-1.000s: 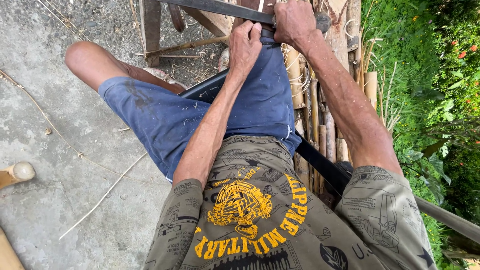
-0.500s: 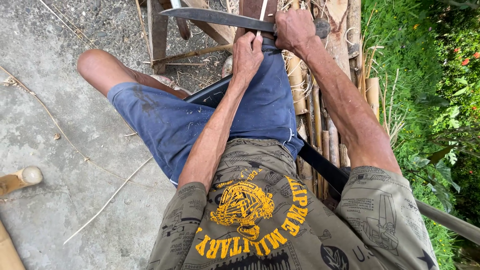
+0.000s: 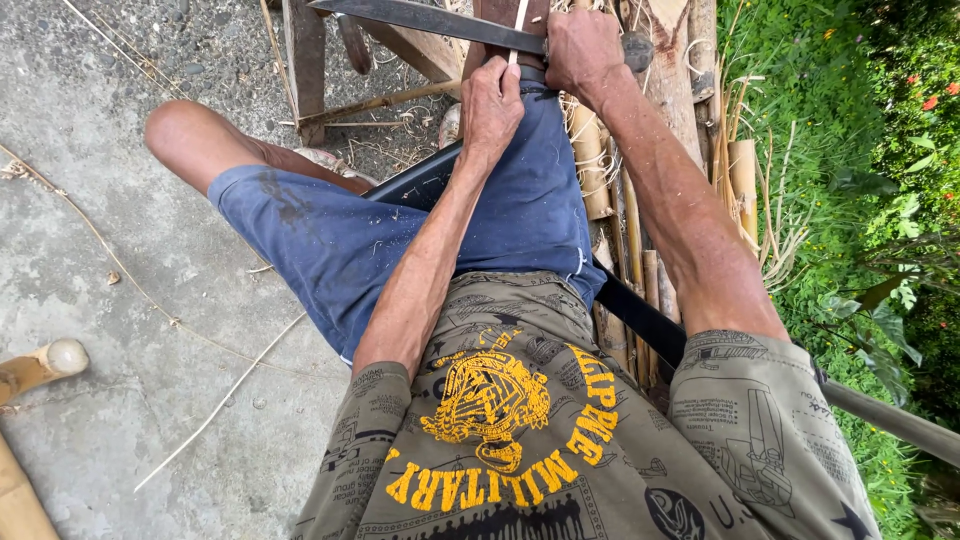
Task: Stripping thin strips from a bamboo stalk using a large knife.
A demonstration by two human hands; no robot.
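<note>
I sit in blue shorts (image 3: 400, 240) and a printed olive shirt, looking down over my knees. My right hand (image 3: 583, 52) grips the handle of a long dark knife (image 3: 430, 20) whose blade runs left across the top of the view. My left hand (image 3: 490, 105) pinches a thin pale bamboo strip (image 3: 518, 35) that rises against the blade's edge, just below the knife.
Bamboo lengths (image 3: 600, 170) lie bundled beside my right leg. A wooden frame (image 3: 305, 60) stands ahead on the concrete ground (image 3: 90, 250). A cut bamboo pole end (image 3: 60, 358) lies at the left. Green plants (image 3: 860, 150) fill the right side. Thin slivers lie scattered about.
The view has shifted slightly, bringing hands and knife a little lower and right in frame. Both hands keep their hold on knife and strip.
</note>
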